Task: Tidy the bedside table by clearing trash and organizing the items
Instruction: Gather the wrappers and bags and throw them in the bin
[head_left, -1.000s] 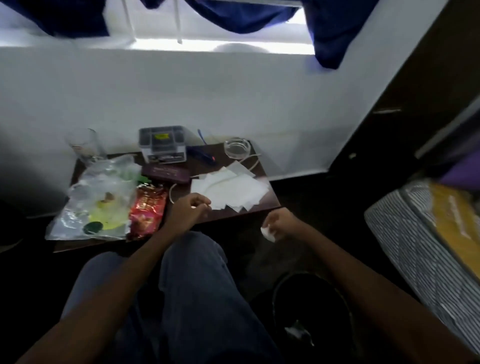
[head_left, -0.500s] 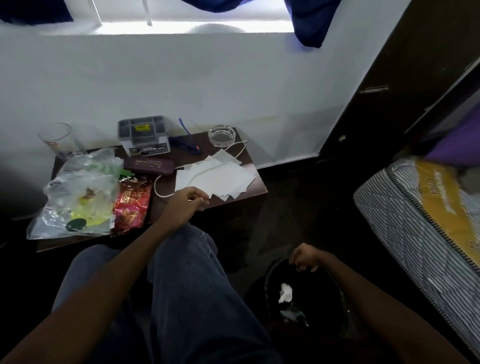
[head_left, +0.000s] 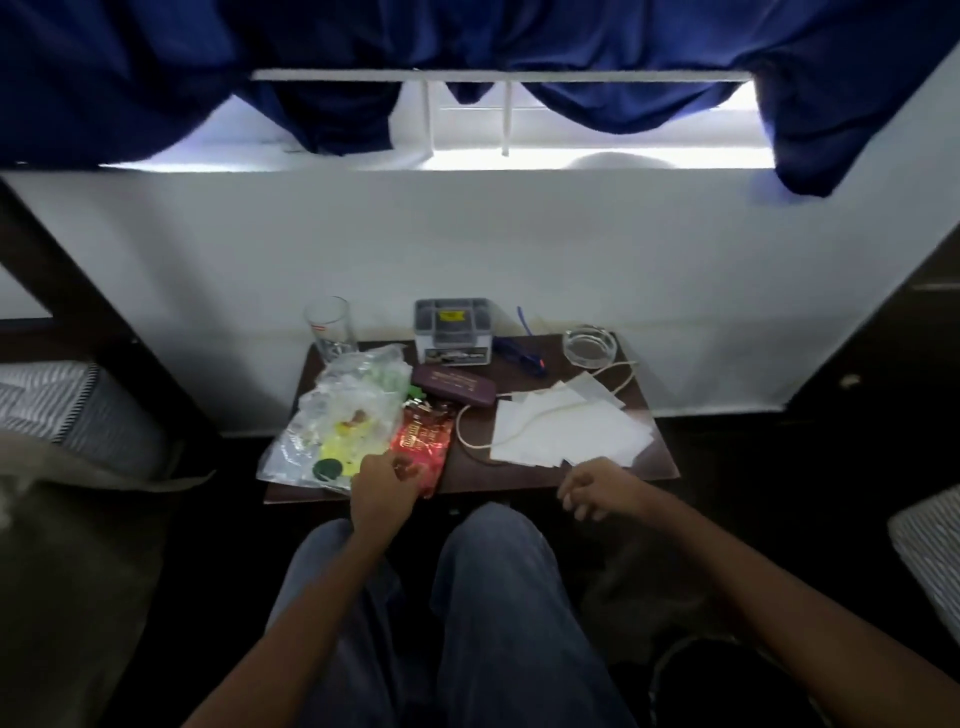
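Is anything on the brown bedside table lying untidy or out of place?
Loose white paper sheets lie fanned askew at the right front, a cream cord looping across them; a crumpled clear plastic bag sprawls over the left side.

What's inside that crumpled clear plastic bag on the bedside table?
Yellow and green scraps and a dark green round cap show through the crumpled clear plastic bag; its folds blur the rest.

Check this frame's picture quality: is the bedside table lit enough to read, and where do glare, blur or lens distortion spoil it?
Head view: the window strip is blown out white. Head view: the bedside table is dim but readable, though the label on the grey box is too soft to read. Head view: left hand and right hand look soft; the wide lens slants the wall edges.
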